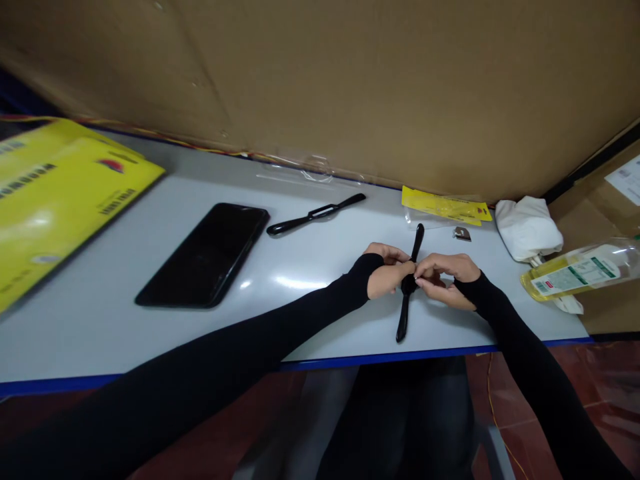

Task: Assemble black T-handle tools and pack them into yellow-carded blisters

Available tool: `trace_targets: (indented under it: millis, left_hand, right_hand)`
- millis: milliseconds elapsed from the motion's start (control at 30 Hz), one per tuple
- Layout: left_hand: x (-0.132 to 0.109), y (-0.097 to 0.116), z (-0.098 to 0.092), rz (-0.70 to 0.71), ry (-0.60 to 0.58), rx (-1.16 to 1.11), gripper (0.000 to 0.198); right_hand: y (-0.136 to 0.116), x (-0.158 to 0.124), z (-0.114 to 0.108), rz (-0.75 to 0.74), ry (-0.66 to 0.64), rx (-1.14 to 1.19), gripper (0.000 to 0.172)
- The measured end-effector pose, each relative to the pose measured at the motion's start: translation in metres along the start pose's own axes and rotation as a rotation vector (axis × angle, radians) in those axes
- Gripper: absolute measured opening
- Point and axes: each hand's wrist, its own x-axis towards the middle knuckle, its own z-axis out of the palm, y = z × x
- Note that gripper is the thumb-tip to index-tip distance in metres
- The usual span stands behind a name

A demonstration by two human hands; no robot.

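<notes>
A black two-handled spokeshave [403, 321] stands lengthwise between my hands, its handles pointing toward the back and the front of the table. My left hand [389, 270] is closed on its middle from the left side. From the right, my right hand [447, 277] has fingertips pinched at the spokeshave's centre, where a tiny shiny bit shows; its kind is too small to tell. Fingers hide most of the tool's middle. A second black spokeshave body [320, 213] lies to the left, with an open slot in its middle. Behind my right hand rests a small metal plate [462, 234].
A dark tablet-like slab [204, 257] and large yellow packages [70, 193] occupy the table's left. At the back lie yellow-topped plastic packaging [445, 205] and a clear plastic piece [317, 172]. White cloth [527, 230] and a tilted bottle of yellow liquid [575, 273] are right, by a cardboard box [600, 213].
</notes>
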Motion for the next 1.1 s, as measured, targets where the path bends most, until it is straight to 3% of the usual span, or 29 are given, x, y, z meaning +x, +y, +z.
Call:
trace_targets:
  millis: [200,367,433,600,767,1100]
  left_hand:
    - [0.002,-0.001,0.0,0.003,-0.025,-0.005,0.025]
    - [0.006,-0.011,-0.001,0.048,-0.037,0.004,0.015]
    - [0.007,-0.014,-0.001,0.064,-0.041,-0.001,0.014]
    - [0.005,-0.012,0.0,0.061,-0.016,-0.025,0.017]
    - [0.003,-0.008,0.002,0.028,0.028,-0.057,0.019]
    - [0.004,-0.011,0.004,0.036,0.046,-0.067,0.022]
  right_hand:
    - [0.002,-0.002,0.006,0.212,-0.001,0.208,0.012]
    - [-0.01,0.001,0.005,0.517,-0.059,0.511,0.031]
    - [-0.013,0.002,0.005,0.575,-0.064,0.603,0.038]
    - [-0.009,0.002,0.003,0.638,-0.054,0.715,0.048]
    - [-0.007,-0.001,0.002,0.705,-0.028,0.648,0.052]
    - [-0.008,-0.003,-0.001,0.597,-0.09,0.537,0.047]
